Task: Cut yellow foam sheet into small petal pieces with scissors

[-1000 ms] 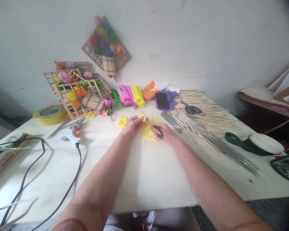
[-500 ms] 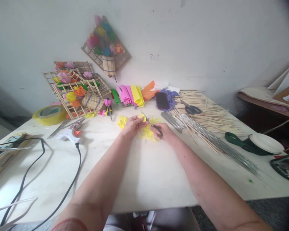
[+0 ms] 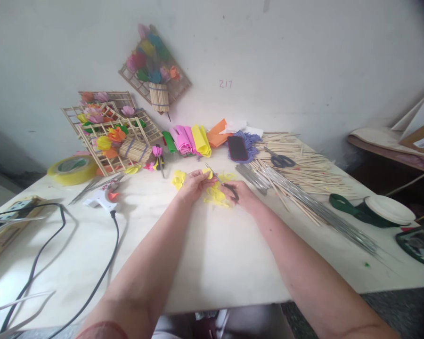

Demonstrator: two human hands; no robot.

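Observation:
My left hand (image 3: 193,183) pinches a small yellow foam piece (image 3: 208,173) just above the white table (image 3: 212,254). My right hand (image 3: 242,194) grips black-handled scissors (image 3: 222,181), whose blades point up and left at that piece. Yellow foam scraps (image 3: 215,195) lie under and between both hands. A cut yellow shape (image 3: 178,179) rests just left of my left hand.
Foam rolls (image 3: 189,139), a phone (image 3: 237,148), a second pair of scissors (image 3: 281,161), wooden sticks (image 3: 304,169) and metal wires (image 3: 318,209) lie at the back and right. Lattice flower frames (image 3: 109,134), yellow tape (image 3: 72,168), a glue gun (image 3: 102,197) and cables (image 3: 56,245) are left. Green tape (image 3: 374,212) sits right.
Almost nothing has moved: both hands stay in the same spot with the foam piece and scissors, and the view has shifted very slightly.

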